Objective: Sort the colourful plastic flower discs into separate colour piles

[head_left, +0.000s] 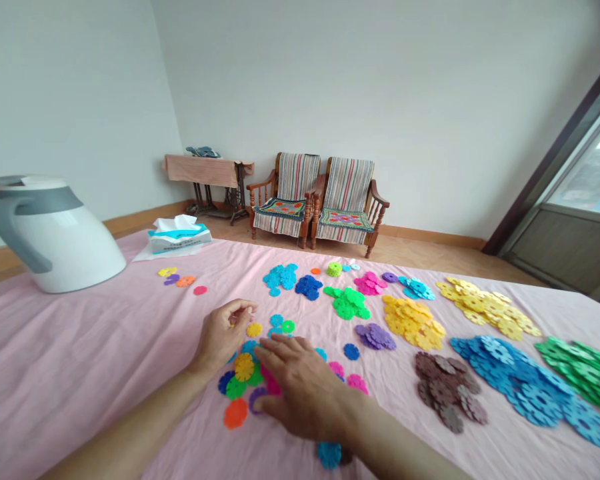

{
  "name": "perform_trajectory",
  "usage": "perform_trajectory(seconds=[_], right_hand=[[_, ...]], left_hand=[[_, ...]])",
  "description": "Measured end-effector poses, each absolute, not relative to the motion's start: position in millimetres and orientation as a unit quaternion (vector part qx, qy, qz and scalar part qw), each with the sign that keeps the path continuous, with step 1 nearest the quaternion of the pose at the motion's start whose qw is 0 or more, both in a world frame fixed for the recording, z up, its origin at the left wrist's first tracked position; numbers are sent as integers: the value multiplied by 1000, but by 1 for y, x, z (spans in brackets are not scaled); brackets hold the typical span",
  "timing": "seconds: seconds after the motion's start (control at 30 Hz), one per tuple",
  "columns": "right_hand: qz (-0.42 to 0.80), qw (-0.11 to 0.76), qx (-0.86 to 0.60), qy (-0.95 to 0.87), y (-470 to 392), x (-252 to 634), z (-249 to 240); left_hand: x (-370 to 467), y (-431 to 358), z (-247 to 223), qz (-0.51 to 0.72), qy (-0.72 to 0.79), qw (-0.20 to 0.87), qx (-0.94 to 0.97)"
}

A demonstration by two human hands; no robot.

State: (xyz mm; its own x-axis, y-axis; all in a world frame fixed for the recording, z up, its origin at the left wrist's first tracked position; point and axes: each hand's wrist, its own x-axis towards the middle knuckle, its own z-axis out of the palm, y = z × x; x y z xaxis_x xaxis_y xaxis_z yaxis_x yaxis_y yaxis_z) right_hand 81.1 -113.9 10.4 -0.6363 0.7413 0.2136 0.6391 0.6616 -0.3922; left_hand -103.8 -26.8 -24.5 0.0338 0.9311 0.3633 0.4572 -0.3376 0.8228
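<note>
**Eleven single-colour heaps (pixel 414 323) of discs on one pink cloth (pixel 105 360)**

Of the heaps, four are blue heaps (pixel 530 383), two green heaps (pixel 349 303), two yellow heaps (pixel 485 308), one pink heap (pixel 371 284), one purple heap (pixel 375 337) and one brown heap (pixel 445 387). The discs inside them overlap too much to count. There is one mixed-colour spread (pixel 244 367), its discs partly hidden and uncountable. Of hands there are two: one left hand (pixel 225 333) and one right hand (pixel 303 387). Also counted: one pitcher (pixel 70 240), one tissue pack (pixel 180 239), two wooden armchairs (pixel 349 183), two patterned seat mats (pixel 347 219) and one cloth-draped side table (pixel 200 171).
</note>
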Motion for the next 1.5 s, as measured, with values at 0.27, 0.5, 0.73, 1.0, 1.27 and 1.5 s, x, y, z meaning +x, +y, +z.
perform_trajectory(seconds=[0.27, 0.5, 0.73, 1.0, 1.27, 1.5], right_hand=[[172, 121, -368, -906, -128, 81, 7], [159, 112, -431, -881, -144, 121, 9], [143, 186, -518, -823, -148, 130, 7], [123, 258, -518, -806, -146, 125, -10], [125, 281, -517, -799, -144, 124, -18], [118, 307, -521, -787, -142, 124, -20]], left_hand=[[-105, -26, -27, 458, 505, 249, 688], [-103, -27, -30, 444, 505, 246, 698], [-98, -35, -19, 372, 475, 238, 761], [-100, -47, -4, 244, 380, 216, 866], [-96, -47, -6, 238, 383, 201, 870], [-92, -45, -10, 314, 419, 198, 829]])
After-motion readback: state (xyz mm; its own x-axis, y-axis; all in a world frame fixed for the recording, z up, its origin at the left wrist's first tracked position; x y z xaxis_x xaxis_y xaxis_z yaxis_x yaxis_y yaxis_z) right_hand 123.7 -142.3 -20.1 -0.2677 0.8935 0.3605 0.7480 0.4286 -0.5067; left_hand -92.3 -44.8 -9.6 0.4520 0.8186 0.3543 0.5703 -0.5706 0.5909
